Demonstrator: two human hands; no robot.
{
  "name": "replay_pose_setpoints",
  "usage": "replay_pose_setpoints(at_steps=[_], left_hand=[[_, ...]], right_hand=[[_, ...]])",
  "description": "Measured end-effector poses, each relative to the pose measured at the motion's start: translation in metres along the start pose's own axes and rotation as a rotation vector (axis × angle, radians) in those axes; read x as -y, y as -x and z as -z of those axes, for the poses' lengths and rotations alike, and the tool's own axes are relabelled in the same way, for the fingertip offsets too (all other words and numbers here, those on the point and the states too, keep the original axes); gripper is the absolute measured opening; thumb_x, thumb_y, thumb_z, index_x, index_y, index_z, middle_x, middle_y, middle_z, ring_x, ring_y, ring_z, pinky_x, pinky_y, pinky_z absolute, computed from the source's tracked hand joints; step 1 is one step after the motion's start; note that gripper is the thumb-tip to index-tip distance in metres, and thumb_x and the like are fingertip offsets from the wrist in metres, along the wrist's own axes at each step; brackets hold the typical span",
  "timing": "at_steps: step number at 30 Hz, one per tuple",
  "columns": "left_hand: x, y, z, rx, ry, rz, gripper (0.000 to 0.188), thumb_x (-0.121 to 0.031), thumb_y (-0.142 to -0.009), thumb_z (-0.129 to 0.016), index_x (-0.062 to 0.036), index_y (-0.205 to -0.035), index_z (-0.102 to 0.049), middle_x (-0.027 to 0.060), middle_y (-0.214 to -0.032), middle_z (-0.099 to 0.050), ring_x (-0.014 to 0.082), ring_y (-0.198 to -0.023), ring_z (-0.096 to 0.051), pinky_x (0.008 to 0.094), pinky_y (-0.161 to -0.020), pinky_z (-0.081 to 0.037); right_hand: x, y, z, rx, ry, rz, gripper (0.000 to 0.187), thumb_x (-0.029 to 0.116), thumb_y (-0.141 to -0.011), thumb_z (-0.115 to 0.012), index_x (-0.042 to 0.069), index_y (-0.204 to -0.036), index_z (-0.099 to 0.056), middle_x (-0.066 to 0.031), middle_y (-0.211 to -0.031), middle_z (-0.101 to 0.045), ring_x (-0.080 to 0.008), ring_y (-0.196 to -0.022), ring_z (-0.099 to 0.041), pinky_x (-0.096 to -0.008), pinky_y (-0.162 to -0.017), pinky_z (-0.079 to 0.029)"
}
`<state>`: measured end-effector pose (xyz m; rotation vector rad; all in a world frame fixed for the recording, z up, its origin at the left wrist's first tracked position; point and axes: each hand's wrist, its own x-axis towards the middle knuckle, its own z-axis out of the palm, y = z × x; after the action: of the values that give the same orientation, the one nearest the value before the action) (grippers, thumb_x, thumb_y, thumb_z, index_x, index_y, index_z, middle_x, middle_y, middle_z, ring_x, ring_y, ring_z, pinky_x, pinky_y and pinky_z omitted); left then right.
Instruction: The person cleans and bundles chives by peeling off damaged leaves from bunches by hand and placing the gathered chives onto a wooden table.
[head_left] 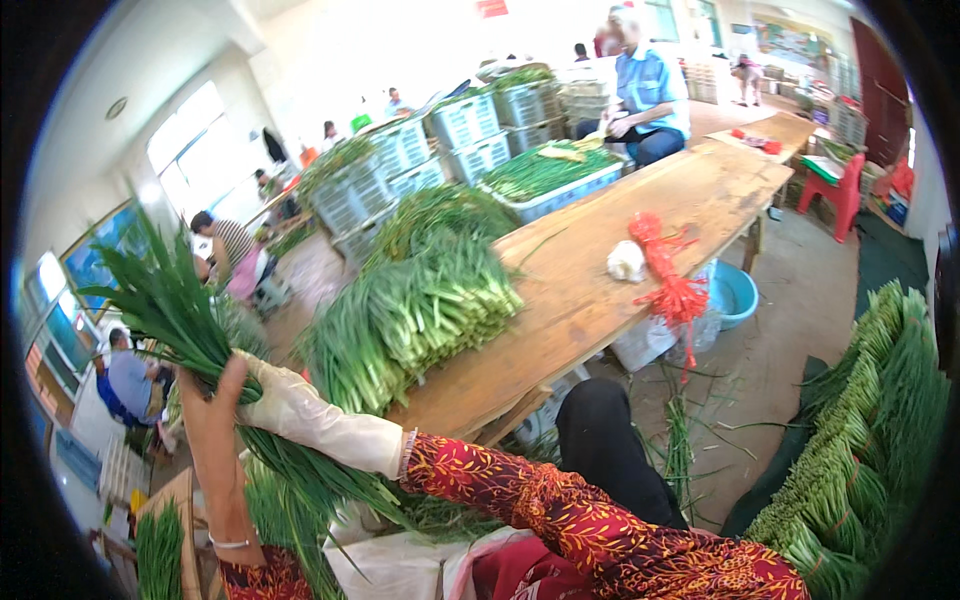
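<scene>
A long bunch of garlic chives (pixel 185 310) is raised at the left, its leaf tips fanned toward the upper left and its other end hanging toward my lap. My left hand (pixel 212 400), bare with a bracelet at the wrist, is closed round the middle of the bunch. My right hand (pixel 262 392), in a whitish glove, closes on the bunch from the other side; its fingers are partly hidden by the leaves. Just beyond my right forearm, a thick pile of chives (pixel 410 310) lies on the wooden table (pixel 570 270), pale stems toward the right.
Red ties (pixel 668 275) and a white ball of string (pixel 626 261) lie on the table. Tied bundles (pixel 840 470) line the right side. A blue basin (pixel 732 294) stands under the table. Stacked crates (pixel 400 150) rise behind; a person in blue (pixel 648 95) sits at the far end.
</scene>
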<state>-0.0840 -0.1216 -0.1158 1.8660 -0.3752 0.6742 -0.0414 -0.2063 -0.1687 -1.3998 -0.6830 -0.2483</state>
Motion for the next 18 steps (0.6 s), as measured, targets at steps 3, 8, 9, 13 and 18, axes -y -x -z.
replay_pose_setpoints(at_steps=[3, 8, 9, 13, 18], left_hand=[[0.012, 0.001, -0.002, 0.086, -0.172, -0.100, 0.060, -0.016, -0.068, -0.063, 0.0010, -0.118, -0.034, 0.0103, -0.111, -0.044, 0.0182, -0.101, -0.043, 0.0283, -0.085, -0.033], [0.034, -0.004, -0.006, 0.306, 0.104, 0.213, 0.049, -0.020, -0.072, -0.060, -0.0003, -0.113, -0.042, 0.0096, -0.108, -0.049, 0.0176, -0.099, -0.046, 0.0293, -0.087, -0.034], [0.030, -0.005, -0.020, 0.389, 0.276, 0.149, 0.049, -0.021, -0.074, -0.059, -0.0005, -0.115, -0.041, 0.0096, -0.110, -0.048, 0.0182, -0.101, -0.045, 0.0303, -0.089, -0.032], [0.035, -0.005, -0.025, 0.309, 0.398, 0.131, 0.038, -0.022, -0.074, -0.058, 0.0018, -0.103, -0.051, 0.0089, -0.105, -0.053, 0.0145, -0.094, -0.050, 0.0247, -0.078, -0.040], [0.062, 0.003, 0.051, -0.067, 0.713, 0.259, 0.032, -0.019, -0.076, -0.056, 0.0016, -0.100, -0.048, 0.0099, -0.103, -0.053, 0.0237, -0.102, -0.048, 0.0356, -0.077, -0.045]], right_hand=[[-0.010, 0.008, 0.020, 0.175, -0.506, -0.050, 0.055, 0.016, -0.063, -0.065, 0.001, -0.111, -0.042, -0.0076, -0.081, -0.057, -0.0123, -0.072, -0.052, -0.0260, -0.064, -0.043], [-0.008, 0.014, 0.052, 0.398, -0.452, -0.130, 0.036, 0.018, -0.064, -0.065, 0.004, -0.096, -0.054, -0.0041, -0.075, -0.058, -0.0105, -0.067, -0.053, -0.0247, -0.058, -0.043], [-0.014, 0.011, 0.056, 0.432, -0.440, -0.103, 0.034, 0.018, -0.064, -0.065, 0.005, -0.094, -0.056, -0.0043, -0.075, -0.058, -0.0110, -0.066, -0.054, -0.0250, -0.056, -0.043], [-0.007, 0.018, 0.059, 0.635, -0.655, -0.571, 0.041, 0.025, -0.065, -0.067, 0.001, -0.094, -0.055, -0.0086, -0.082, -0.058, -0.0150, -0.070, -0.056, -0.0270, -0.064, -0.046], [-0.099, 0.059, 0.045, 0.816, -0.130, -0.411, 0.046, 0.031, -0.071, -0.061, 0.000, -0.103, -0.051, -0.0053, -0.088, -0.058, -0.0094, -0.074, -0.054, -0.0229, -0.065, -0.045]])
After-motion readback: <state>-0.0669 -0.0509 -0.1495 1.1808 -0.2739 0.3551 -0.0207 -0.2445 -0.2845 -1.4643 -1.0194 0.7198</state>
